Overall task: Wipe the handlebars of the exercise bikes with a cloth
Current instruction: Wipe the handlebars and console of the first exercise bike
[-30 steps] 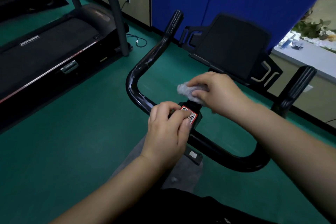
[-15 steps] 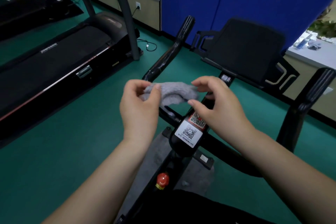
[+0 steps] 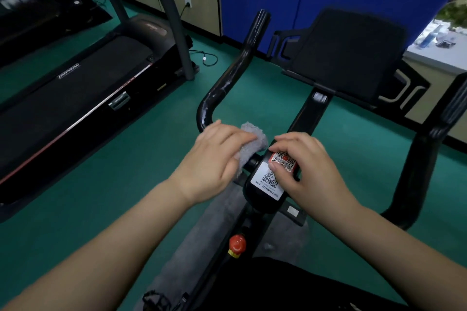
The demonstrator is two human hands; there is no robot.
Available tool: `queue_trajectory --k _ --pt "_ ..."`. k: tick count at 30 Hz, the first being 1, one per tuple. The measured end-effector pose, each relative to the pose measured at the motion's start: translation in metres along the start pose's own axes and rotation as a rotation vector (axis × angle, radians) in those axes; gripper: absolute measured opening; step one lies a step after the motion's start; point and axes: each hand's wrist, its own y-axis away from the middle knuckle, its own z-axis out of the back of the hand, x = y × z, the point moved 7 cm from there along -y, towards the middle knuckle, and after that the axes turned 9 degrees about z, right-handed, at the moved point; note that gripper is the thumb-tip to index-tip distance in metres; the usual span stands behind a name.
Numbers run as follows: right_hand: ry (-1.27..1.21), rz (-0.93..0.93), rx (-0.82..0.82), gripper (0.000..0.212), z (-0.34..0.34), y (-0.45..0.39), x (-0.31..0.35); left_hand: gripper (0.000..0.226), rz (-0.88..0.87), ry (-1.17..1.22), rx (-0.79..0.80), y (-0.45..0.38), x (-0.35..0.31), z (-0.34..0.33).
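— What's closest to me right now?

— My two forearms, then the hands. My left hand [image 3: 217, 156] is curled over the grey cloth [image 3: 249, 146], pressing it onto the handlebar [image 3: 227, 83] just left of the centre clamp [image 3: 267, 182]. My right hand [image 3: 308, 164] holds nothing; its fingers are bent and rest on the clamp's QR stickers.

— Which way does the bar run from the cloth?

— Leftward a little to a bend, then its long axis climbs away from me, up and slightly right, to the far grip. So I'd judge the next wipe goes left and forward, and my left hand is plainly the nearer one.

— And the other side?

— The right arm of the bar [image 3: 429, 146] stands well apart, past my right hand; its top is cut off by the frame edge.

— Anything I can't read?

— The bar under the cloth is hidden by my hand, and the black panel [image 3: 351, 50] beyond is blurred.
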Motion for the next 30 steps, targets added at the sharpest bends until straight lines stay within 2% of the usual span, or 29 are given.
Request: queue_trajectory --k 3,6,11,13,15,17,21,26,30 --pt "0.027 0.029 -0.015 0.026 0.0 0.0 0.002 0.047 -0.064 0.001 0.054 0.004 -0.015 -0.008" --pt "0.049 0.03 0.007 0.028 -0.002 -0.001 0.003 0.047 -0.15 -0.136 0.103 -0.004 -0.006 -0.004" --pt "0.056 0.008 0.033 0.029 -0.003 0.0 0.002 0.038 -0.132 -0.274 0.025 -0.017 0.038 0.02" --pt "0.062 0.017 0.024 0.029 -0.003 0.0 0.002 0.038 -0.184 -0.247 0.064 -0.015 0.029 0.012" --pt "0.072 0.034 0.018 0.029 -0.003 0.0 0.003 0.038 -0.213 -0.12 0.135 -0.01 0.008 0.001" --pt "0.084 0.045 0.013 0.028 -0.003 -0.001 0.003 0.046 -0.211 -0.052 0.174 -0.007 -0.005 -0.008" --pt "0.084 0.047 0.015 0.029 -0.004 -0.001 0.003 0.046 -0.281 -0.163 0.235 -0.011 0.005 -0.008" --pt "0.088 0.038 0.019 0.029 -0.003 -0.001 0.003 0.035 -0.244 -0.258 0.18 -0.022 0.051 0.017" --pt "0.09 0.053 -0.001 0.028 -0.002 -0.001 0.004 0.042 -0.328 -0.237 0.152 -0.014 0.022 0.009"
